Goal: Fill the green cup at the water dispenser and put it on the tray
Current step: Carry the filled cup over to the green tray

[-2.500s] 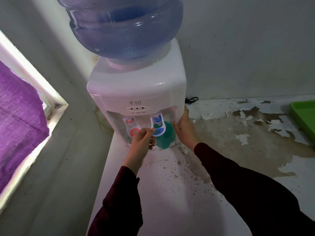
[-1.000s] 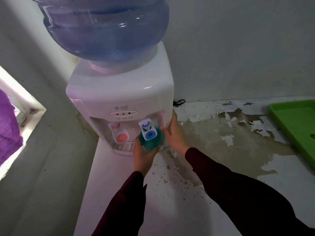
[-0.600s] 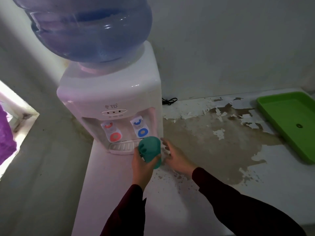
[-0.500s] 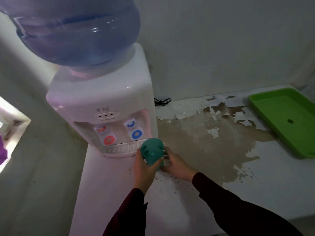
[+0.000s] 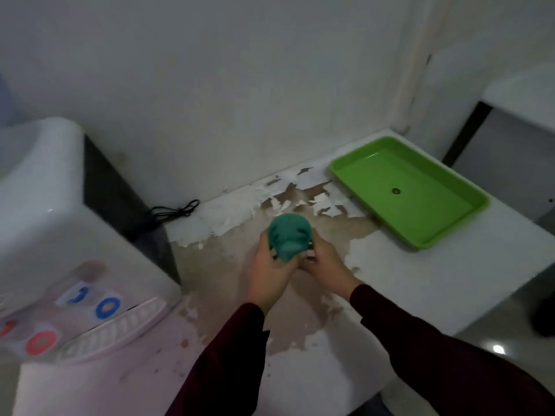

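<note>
The green cup (image 5: 289,235) is held above the middle of the counter, its mouth facing the camera. My left hand (image 5: 268,273) wraps it from the left and below. My right hand (image 5: 326,262) grips it from the right side. The bright green tray (image 5: 372,175) lies at the counter's far right, apart from the cup, with only a small dark spot in its middle. The white water dispenser (image 5: 45,205) stands at the left, its blue tap (image 5: 105,306) and red tap (image 5: 40,342) at the lower left.
The white counter (image 5: 420,280) has large patches of peeled paint in the middle. A black cord (image 5: 174,211) lies against the wall behind the dispenser. The counter's right edge drops to the floor beside a white cabinet (image 5: 519,115).
Both hands have carried the cup away from the blue tap and to the right, over the counter's middle. The view has swung right, so the tray is fully in sight.
</note>
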The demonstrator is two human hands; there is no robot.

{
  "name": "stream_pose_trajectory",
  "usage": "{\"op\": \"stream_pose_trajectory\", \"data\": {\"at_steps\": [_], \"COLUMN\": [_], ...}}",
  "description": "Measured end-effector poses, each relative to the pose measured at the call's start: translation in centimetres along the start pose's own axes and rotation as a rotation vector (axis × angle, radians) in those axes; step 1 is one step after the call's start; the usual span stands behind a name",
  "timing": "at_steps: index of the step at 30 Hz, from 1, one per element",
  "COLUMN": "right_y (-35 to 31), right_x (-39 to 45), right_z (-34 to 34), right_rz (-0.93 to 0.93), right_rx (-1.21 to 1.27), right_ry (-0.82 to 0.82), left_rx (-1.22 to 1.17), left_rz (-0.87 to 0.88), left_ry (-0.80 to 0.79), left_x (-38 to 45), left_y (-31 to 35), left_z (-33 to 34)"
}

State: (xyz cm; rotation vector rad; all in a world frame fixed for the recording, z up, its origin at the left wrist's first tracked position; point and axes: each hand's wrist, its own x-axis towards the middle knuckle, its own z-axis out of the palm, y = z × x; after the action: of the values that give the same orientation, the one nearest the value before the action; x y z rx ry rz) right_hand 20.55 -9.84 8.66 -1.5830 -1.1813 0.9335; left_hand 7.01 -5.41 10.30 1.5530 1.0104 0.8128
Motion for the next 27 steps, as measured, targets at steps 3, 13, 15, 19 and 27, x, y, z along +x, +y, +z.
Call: {"op": "stream_pose_trajectory", "data": {"at_steps": [3,13,15,19,27], "right_y": [1.8,8.1,9.9,13.0,15.7], "right_x": [2.7,9.0,10.3,12.3,14.1], "right_z": [-6.7,-24.9,-27.8,-31.0,-32.2], "right_rz": [-0.024,0.033,0.062,0.114,0.193], "right_rx": [-0.011,-0.054,-0.041,-0.029,-0.008], "right_ry": [0.072,0.167,0.172,0.178,0.152], "left_rx": [0.038,0.119,0.144,0.162,0.210], "left_rz": [0.027,-0.009,-0.024,-0.079,-0.157], "left_ry": [-0.066,-0.170,-0.189,-0.218,-0.230], "left_x": [4.2,15.4,17.1,19.8,22.5], "left_y": [1.9,4.8,4.6,3.7,2.1], "left_z": [5.8,23.6,27.0,31.3,33.5]}}
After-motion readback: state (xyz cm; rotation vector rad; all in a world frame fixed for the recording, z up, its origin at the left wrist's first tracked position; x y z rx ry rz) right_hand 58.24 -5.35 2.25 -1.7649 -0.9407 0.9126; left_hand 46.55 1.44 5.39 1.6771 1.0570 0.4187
